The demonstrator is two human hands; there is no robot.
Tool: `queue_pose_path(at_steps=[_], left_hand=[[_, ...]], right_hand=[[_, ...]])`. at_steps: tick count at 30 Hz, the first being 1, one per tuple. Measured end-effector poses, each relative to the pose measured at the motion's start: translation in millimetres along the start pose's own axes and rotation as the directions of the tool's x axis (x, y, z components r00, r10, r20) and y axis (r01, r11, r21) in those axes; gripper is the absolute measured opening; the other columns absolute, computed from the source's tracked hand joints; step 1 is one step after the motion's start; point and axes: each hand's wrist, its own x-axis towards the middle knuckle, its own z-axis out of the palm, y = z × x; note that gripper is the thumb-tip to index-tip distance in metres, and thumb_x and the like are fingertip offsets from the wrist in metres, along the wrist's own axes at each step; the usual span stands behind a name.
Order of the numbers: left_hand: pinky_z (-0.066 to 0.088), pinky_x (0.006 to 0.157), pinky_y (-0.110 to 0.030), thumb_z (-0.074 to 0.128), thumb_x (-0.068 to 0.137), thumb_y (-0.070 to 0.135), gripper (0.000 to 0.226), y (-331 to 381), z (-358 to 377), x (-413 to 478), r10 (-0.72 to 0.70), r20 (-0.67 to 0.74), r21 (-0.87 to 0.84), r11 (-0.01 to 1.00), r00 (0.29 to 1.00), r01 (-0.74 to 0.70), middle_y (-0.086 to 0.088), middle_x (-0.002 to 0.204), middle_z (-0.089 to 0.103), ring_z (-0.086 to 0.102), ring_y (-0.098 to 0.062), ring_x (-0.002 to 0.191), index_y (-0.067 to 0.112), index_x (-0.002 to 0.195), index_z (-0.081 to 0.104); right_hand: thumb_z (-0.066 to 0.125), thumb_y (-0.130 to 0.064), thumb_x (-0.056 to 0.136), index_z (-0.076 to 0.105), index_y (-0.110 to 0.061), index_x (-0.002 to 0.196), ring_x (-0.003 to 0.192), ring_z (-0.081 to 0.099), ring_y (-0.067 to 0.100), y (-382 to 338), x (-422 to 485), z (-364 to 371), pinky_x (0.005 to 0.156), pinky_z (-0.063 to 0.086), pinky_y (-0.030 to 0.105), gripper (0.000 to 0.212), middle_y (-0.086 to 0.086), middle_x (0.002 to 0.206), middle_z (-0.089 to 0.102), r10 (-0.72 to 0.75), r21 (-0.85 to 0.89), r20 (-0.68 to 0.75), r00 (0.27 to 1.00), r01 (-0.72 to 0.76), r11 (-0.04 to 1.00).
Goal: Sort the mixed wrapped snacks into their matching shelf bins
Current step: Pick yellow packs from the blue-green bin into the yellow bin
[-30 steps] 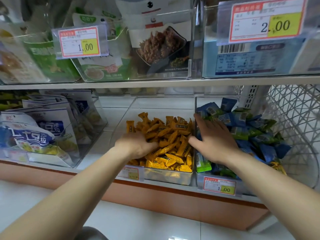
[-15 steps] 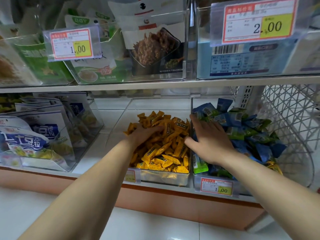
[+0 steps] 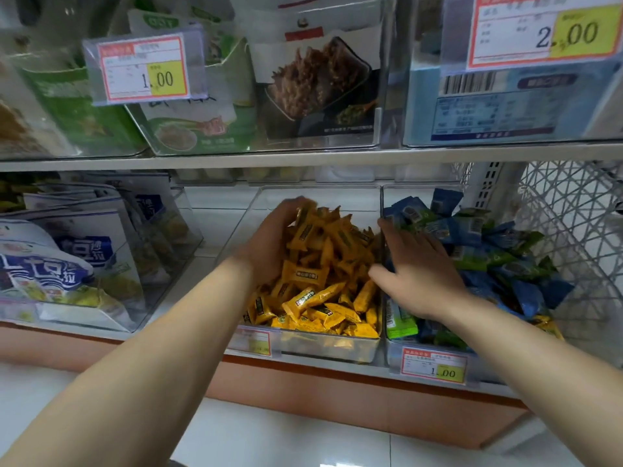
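Low on the shelf [image 3: 202,256], left hand [image 3: 269,244] curls fingers round yellow snacks [image 3: 323,298] (middle bin [image 3: 323,197]). Right hand [image 3: 418,274] rests straight-fingered on blue snacks [image 3: 526,291].

Left hand [image 3: 269,246] cupped on edge, right hand [image 3: 419,276] flat palm-down with fingers [image 3: 390,230] spread.

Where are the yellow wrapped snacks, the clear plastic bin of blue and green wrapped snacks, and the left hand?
yellow wrapped snacks [image 3: 327,274], head view, middle of the heap.
clear plastic bin of blue and green wrapped snacks [image 3: 393,357], head view, front wall.
left hand [image 3: 269,239], head view, back of hand.
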Motion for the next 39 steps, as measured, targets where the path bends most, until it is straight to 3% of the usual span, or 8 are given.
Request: queue_pose_path(at_steps=[6, 11, 14, 18, 22, 28, 33, 39], left_hand=[[0.05, 0.095, -0.041, 0.061, 0.081, 0.069, 0.058, 23.9, -2.5, -17.7, 0.011, -0.203, 0.472, 0.877, 0.979, 0.088, 0.0, 0.119, 0.07, 0.066, -0.025, 0.108, 0.039, 0.13, 0.06], [0.052, 0.094, -0.043, 0.058, 0.094, 0.046, 0.025, -1.5, -25.8, -23.4, 0.137, -0.33, 0.693, 0.707, 0.934, 0.141, -0.007, 0.1, 0.073, 0.068, -0.029, 0.098, 0.025, 0.092, 0.071], [0.049, 0.091, -0.036, 0.06, 0.082, 0.07, 0.054, -14.7, -19.0, -12.1, -0.021, -0.316, 0.73, 0.633, 0.949, 0.257, -0.002, 0.102, 0.071, 0.065, -0.027, 0.105, 0.019, 0.096, 0.072], [0.032, 0.113, -0.048, 0.05, 0.041, 0.103, 0.124, -17.4, -2.3, 6.1, -0.166, -0.303, 0.768, 0.541, 0.938, 0.343, -0.005, 0.149, 0.048, 0.045, -0.031, 0.134, 0.029, 0.141, 0.052], [0.02, 0.116, -0.051, 0.06, 0.032, 0.1, 0.15, -27.9, 8.5, 15.3, -0.106, -0.302, 0.707, 0.642, 0.948, 0.297, -0.003, 0.165, 0.017, 0.021, -0.032, 0.149, 0.035, 0.157, 0.01], [0.035, 0.113, -0.044, 0.082, 0.04, 0.076, 0.136, -40.8, 4.3, 15.1, -0.064, -0.212, 0.487, 0.858, 0.975, 0.162, 0.0, 0.151, 0.042, 0.044, -0.028, 0.136, 0.031, 0.155, 0.024], [0.057, 0.083, -0.033, 0.09, 0.051, 0.048, 0.077, -23.1, 13.2, 11.9, 0.078, -0.101, 0.426, 0.904, 0.992, -0.028, 0.006, 0.102, 0.075, 0.07, -0.02, 0.101, 0.034, 0.119, 0.056], [0.059, 0.087, -0.045, 0.095, 0.057, 0.026, 0.092, 10.6, -2.7, 0.7, 0.087, -0.076, 0.334, 0.941, 0.993, -0.056, -0.009, 0.122, 0.066, 0.072, -0.027, 0.1, 0.035, 0.136, 0.05]], right_hand=[[0.024, -0.068, 0.077, 0.011, -0.028, 0.156, 0.138, 0.037, 0.029, 2.7, -2.1, -2.1, 0.117, 0.02, 0.041, 0.089, 0.006, 0.147, 0.046, -0.001, 0.007, 0.028, 1.0, 0.0, 1.0], [0.02, -0.069, 0.075, 0.011, -0.027, 0.156, 0.137, 0.039, 0.029, 2.3, -2.3, -1.2, 0.118, 0.019, 0.041, 0.091, 0.006, 0.146, 0.047, -0.012, 0.001, 0.023, 1.0, 0.012, 1.0], [0.021, -0.069, 0.076, 0.011, -0.026, 0.155, 0.136, 0.04, 0.029, 2.9, -1.5, -1.1, 0.117, 0.021, 0.042, 0.091, 0.007, 0.144, 0.049, -0.012, -0.005, 0.023, 1.0, 0.012, 1.0], [0.02, -0.07, 0.074, 0.01, -0.026, 0.155, 0.135, 0.04, 0.029, 4.4, -0.9, 0.1, 0.118, 0.021, 0.042, 0.092, 0.006, 0.144, 0.048, -0.012, -0.005, 0.027, 1.0, 0.012, 1.0], [0.019, -0.07, 0.073, 0.01, -0.026, 0.155, 0.136, 0.04, 0.028, 2.3, -1.2, -0.8, 0.119, 0.018, 0.041, 0.093, 0.006, 0.146, 0.047, -0.015, -0.009, 0.019, 1.0, 0.015, 1.0], [0.024, -0.067, 0.074, 0.013, -0.025, 0.155, 0.135, 0.04, 0.028, -0.2, 0.9, -0.7, 0.119, 0.02, 0.044, 0.092, 0.005, 0.143, 0.048, -0.006, 0.003, 0.025, 1.0, 0.006, 1.0], [0.026, -0.066, 0.075, 0.014, -0.024, 0.155, 0.132, 0.043, 0.028, -0.7, 1.7, -1.7, 0.118, 0.023, 0.043, 0.091, 0.005, 0.14, 0.051, -0.011, -0.012, 0.019, 1.0, 0.011, 1.0], [0.021, -0.069, 0.074, 0.012, -0.026, 0.156, 0.136, 0.039, 0.027, 2.8, 0.2, -1.1, 0.119, 0.021, 0.041, 0.093, 0.004, 0.144, 0.048, -0.013, -0.009, 0.03, 0.999, 0.013, 1.0]])
